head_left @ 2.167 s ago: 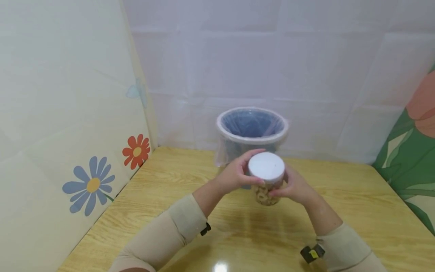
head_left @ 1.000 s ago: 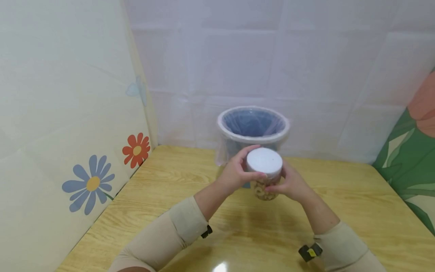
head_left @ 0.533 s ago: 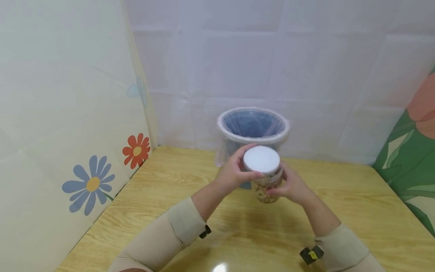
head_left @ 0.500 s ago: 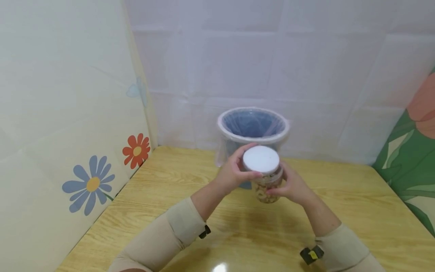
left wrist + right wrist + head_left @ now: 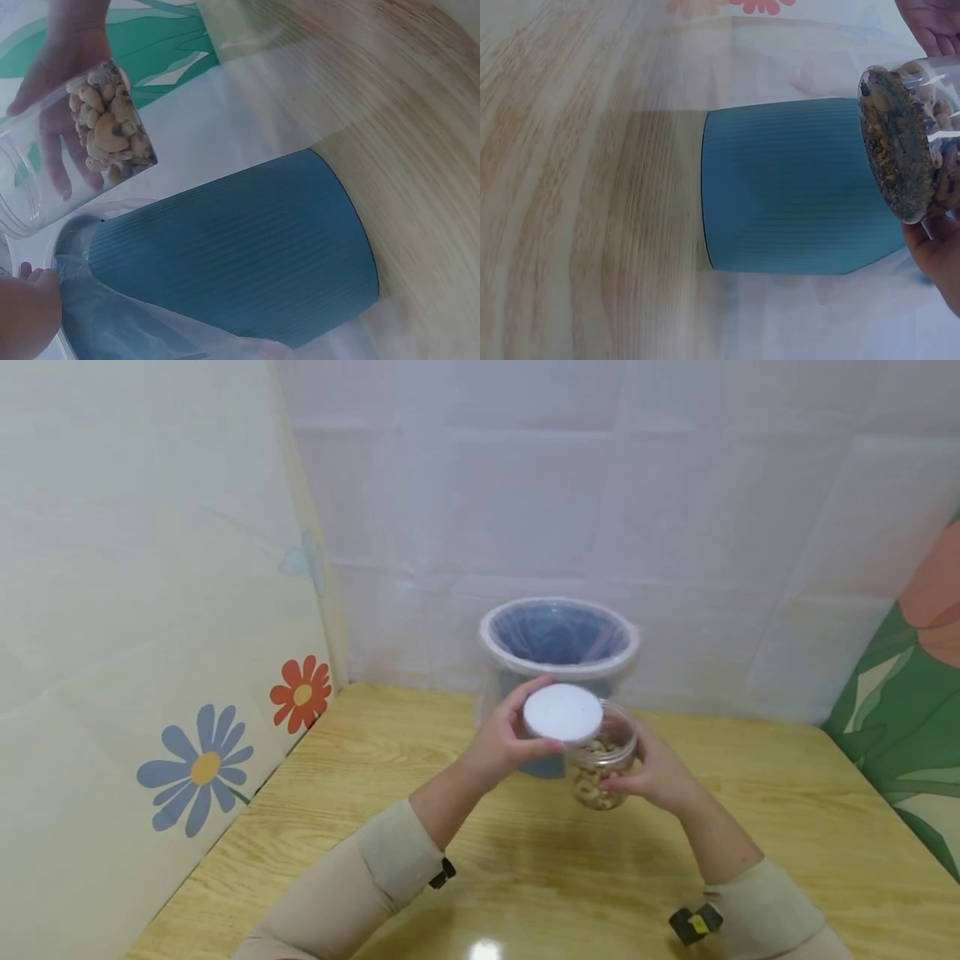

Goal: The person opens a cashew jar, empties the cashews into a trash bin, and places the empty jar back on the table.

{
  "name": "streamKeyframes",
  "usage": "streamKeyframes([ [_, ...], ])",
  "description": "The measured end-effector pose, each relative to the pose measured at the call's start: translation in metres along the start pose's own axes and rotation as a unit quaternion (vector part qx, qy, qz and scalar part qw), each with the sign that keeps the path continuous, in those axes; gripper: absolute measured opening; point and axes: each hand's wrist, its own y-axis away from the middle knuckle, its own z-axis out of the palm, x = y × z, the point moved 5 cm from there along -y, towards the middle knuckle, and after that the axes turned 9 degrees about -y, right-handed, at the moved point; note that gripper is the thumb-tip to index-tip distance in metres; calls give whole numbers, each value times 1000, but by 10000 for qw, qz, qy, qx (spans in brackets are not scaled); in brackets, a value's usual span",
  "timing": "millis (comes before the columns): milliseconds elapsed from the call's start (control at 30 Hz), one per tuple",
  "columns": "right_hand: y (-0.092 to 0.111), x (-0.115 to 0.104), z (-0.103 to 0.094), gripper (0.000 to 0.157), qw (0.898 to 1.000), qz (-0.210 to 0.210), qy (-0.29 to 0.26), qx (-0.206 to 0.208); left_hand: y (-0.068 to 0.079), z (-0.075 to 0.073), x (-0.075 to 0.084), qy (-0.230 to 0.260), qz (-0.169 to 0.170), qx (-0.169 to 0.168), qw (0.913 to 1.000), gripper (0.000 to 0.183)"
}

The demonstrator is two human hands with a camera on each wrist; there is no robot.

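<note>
Thumb and fingers of my left hand [image 5: 495,739] grip a round white lid [image 5: 562,714] by its edge. The lid is off the jar and overlaps the left part of its mouth in the head view. My right hand [image 5: 660,768] holds the clear plastic jar [image 5: 618,739] round its side, upright above the table. Cashews [image 5: 109,127] fill the jar's lower part, seen best in the left wrist view. In the right wrist view, dark crumbs [image 5: 896,142] cover the jar's bottom.
A blue ribbed bin [image 5: 795,187] stands on the wood-grain table [image 5: 405,735] right behind the hands. A clear bag lines it, under a white rim [image 5: 491,647]. A white sheet [image 5: 525,510] hangs behind, with flower-printed panels [image 5: 187,768] at the sides.
My left hand has lifted the lid off the jar and moved it left. The jar's mouth and the cashews now show, and the right hand has shifted slightly right with the jar.
</note>
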Motion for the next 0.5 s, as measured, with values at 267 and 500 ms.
streamKeyframes([
  [267, 0, -4, -8, 87, 9997, -243, 7, 35, 7, -5, -10, 233, -222, -48, 9995, 77],
  [500, 3, 0, -14, 88, 9999, -90, 13, 122, 13, -13, -16, 273, -442, 156, 9985, 75],
])
